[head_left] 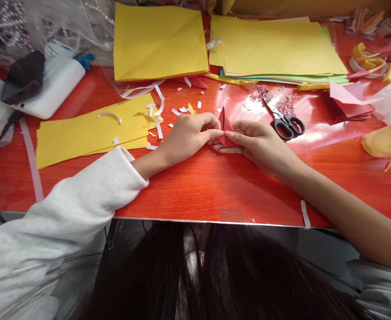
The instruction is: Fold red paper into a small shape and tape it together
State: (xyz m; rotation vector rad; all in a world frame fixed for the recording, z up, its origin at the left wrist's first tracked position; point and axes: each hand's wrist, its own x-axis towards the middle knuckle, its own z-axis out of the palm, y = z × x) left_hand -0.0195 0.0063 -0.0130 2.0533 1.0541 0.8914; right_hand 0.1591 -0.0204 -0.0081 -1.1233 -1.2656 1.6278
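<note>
Left hand (190,135) and right hand (258,142) meeting over a red fold (225,126) near mid-table (198,191), fingertips of both closed on it. Left pinching the upper flap, right pressing the lower edge flat against the surface. Likely risks: crease drifting off line if either pinch slackens; thin point tearing under too hard a press; glossy tabletop letting the piece slide. Fold itself small, red, close in colour to the table, with one sharp tip standing up between the thumbs; lower part hidden by fingers. Scissors (285,122) just beside the right hand, blades closed. White scraps (157,111) scattered near the left hand, over yellow sheets (92,131). Further yellow stacks (160,42) well behind.
</note>
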